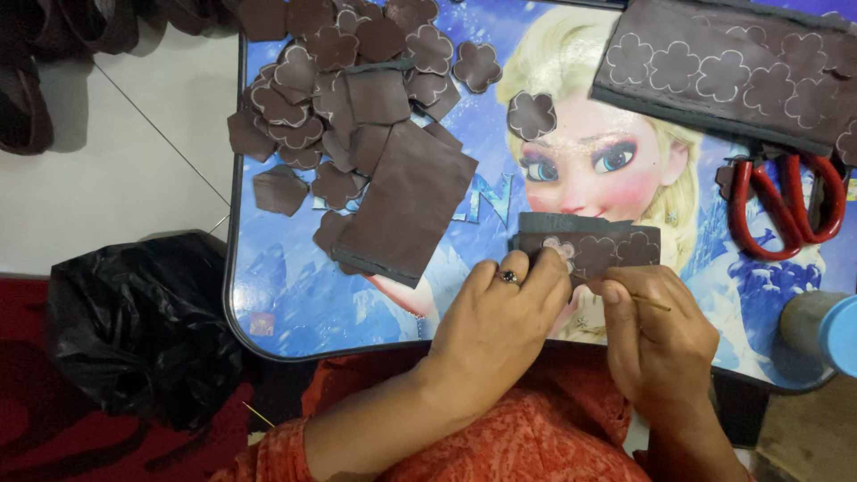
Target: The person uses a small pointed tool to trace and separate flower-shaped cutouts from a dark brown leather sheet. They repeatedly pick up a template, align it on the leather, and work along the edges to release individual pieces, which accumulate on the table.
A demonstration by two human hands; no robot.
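The left hand (500, 312), one ring on a finger, presses its fingertips onto a small brown strip (589, 245) marked with three flower outlines; the strip lies on the blue picture table (295, 295) directly under and just beyond those fingers. The right hand (656, 335) rests just beside it, touching the strip's near edge, closed narrowly around one thin stick (652, 303). Beyond the right hand lies one pair of red-handled scissors (786, 210), and farther off one long brown strip (723, 71) with a row of outlined flowers. Beyond the left hand lies one large brown sheet (406, 201) and a heap of cut flower pieces (330, 89), too overlapped to count. One lone flower piece (532, 116) lies apart.
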